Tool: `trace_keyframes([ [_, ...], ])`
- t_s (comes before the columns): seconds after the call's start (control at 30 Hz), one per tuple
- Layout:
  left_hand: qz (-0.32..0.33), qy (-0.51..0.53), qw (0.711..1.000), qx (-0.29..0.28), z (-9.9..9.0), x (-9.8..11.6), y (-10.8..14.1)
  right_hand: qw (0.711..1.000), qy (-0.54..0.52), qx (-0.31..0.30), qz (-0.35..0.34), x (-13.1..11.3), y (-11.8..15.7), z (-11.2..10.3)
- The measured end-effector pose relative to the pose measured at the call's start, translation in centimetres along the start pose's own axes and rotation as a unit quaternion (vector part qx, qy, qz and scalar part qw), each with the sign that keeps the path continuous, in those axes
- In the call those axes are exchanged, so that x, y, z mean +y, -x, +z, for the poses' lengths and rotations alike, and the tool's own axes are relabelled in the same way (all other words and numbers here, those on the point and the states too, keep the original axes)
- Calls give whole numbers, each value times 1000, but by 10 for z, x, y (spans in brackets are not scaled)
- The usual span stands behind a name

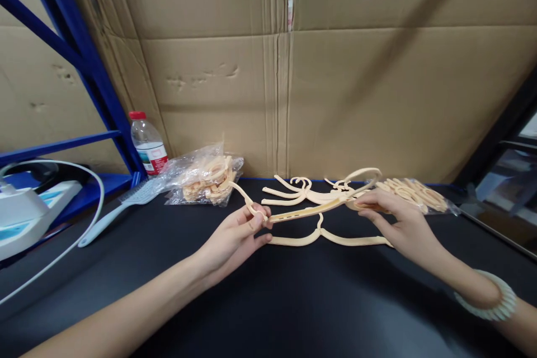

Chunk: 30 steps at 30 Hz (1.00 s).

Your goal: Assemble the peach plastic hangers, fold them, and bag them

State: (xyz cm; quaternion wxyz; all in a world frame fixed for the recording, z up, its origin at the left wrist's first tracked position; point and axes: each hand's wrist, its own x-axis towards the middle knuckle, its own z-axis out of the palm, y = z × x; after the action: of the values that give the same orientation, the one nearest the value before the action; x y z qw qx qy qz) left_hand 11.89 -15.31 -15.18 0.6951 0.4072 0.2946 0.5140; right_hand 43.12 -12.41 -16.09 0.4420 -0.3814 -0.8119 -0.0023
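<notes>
A beige plastic hanger piece [308, 212] with slots along its straight strip is raised above the black table, spanning both hands. My left hand [239, 232] pinches its left end, where a short curved arm sticks up. My right hand [396, 221] has its fingers closed around the right end, near a large curved loop. Below and behind the piece, a beige hanger [342, 240] lies flat with its hook pointing away. Farther back are more beige hangers [302, 193] with curled hooks, partly hidden by the held piece.
Clear bags of beige parts lie at the back left [210, 179] and back right [415, 193]. At left are a red-capped bottle [149, 145], a pale blue brush-like tool [113, 215] and a power strip [37, 218] with a white cable. Cardboard [210, 78] stands behind the table.
</notes>
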Motion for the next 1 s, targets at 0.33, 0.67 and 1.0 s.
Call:
trace_keyframes([
  [0.33, -40, 30, 998, -49, 1, -1, 2, 997, 50, 45, -47, -8, 2, -1],
  [0.67, -6, 11, 1000, 10, 1, -4, 2, 993, 49, 44, -99, -17, 5, 1],
  [1.0, 24, -4, 999, 41, 2, -9, 4, 993, 35, 47, -100, -28, 8, 4],
])
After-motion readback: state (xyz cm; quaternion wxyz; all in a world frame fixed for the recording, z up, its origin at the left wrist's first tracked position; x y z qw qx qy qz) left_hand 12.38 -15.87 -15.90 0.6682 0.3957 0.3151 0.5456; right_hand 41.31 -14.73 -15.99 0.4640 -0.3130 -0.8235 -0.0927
